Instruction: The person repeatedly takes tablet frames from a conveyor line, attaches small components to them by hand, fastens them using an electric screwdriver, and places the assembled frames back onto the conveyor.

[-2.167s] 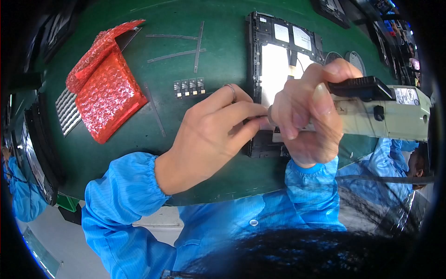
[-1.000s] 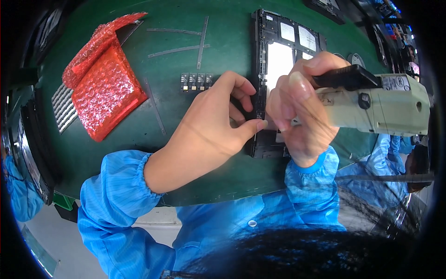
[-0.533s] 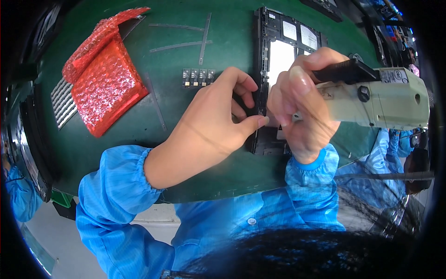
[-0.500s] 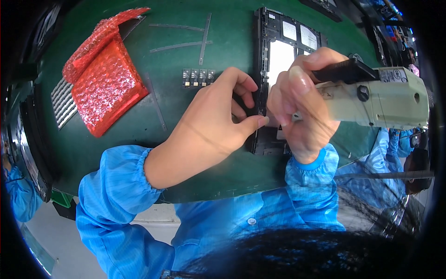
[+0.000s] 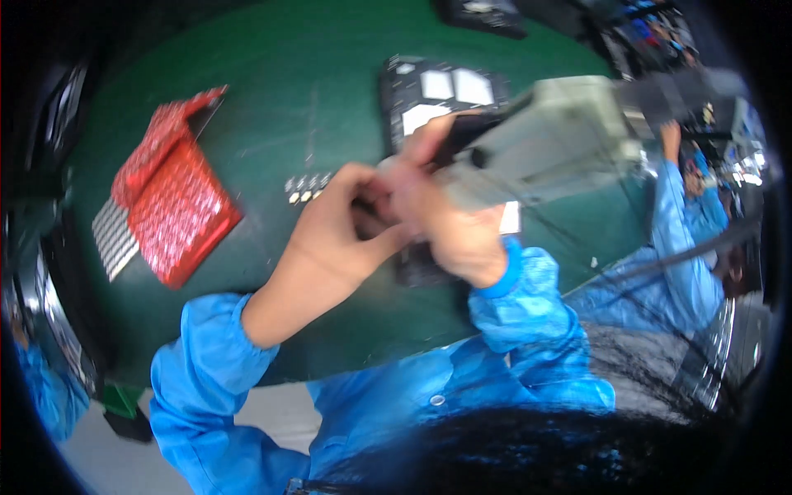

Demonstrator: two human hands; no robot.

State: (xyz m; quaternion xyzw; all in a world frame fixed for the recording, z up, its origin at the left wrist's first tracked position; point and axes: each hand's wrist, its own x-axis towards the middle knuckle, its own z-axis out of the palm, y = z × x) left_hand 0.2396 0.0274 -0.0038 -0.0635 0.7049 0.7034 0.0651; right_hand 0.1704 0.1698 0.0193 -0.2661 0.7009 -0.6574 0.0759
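Observation:
A pale grey-green electric screwdriver (image 5: 544,140) with a black lever lies in the grip of my right hand (image 5: 462,231), its body pointing up and to the right. Beneath it is a black rectangular device housing (image 5: 396,107) with white panels, partly covered by my hands and the tool. My left hand (image 5: 326,239) is at the housing's left edge, fingers bent and thumb toward my right hand; motion blur hides what its fingertips touch. The screwdriver's tip cannot be made out. Left of the housing is a small row of dark parts with pale ends (image 5: 307,188).
Red bubble wrap (image 5: 181,214) rests at the left on the green table (image 5: 272,124), partly over a silver ribbed piece (image 5: 114,239). Another black unit (image 5: 483,15) is at the far edge. Blue-sleeved people (image 5: 668,198) are at the right, with an arm in blue at far left.
The view has shifted and blurred. My right hand and the screwdriver have moved left, close against my left hand. The thin grey strips on the table no longer show clearly.

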